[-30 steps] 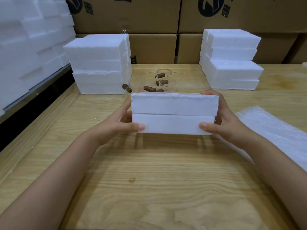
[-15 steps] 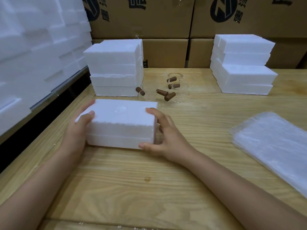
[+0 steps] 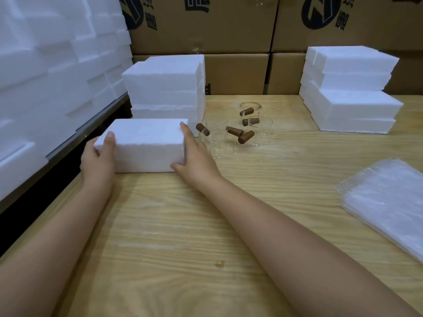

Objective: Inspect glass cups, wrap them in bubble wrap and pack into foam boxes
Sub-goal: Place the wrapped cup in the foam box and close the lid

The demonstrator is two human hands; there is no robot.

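Observation:
A closed white foam box point(image 3: 146, 143) rests on the wooden table point(image 3: 183, 225) at the left, just in front of a stack of foam boxes point(image 3: 164, 88). My left hand point(image 3: 98, 156) grips its left end, thumb on top. My right hand point(image 3: 194, 154) presses flat against its right end. Several clear glass cups with brown wooden handles point(image 3: 238, 131) stand in a cluster to the right of the box. A pile of bubble wrap sheets point(image 3: 389, 200) lies at the right edge.
A second stack of foam boxes point(image 3: 348, 90) stands at the back right. Cardboard cartons point(image 3: 229, 30) line the back. A wall of foam pieces point(image 3: 45, 65) fills the left side, past the table's left edge.
The foam box, held up in mid-table before, has gone left and back with both hands and now sits on the table in front of the left stack.

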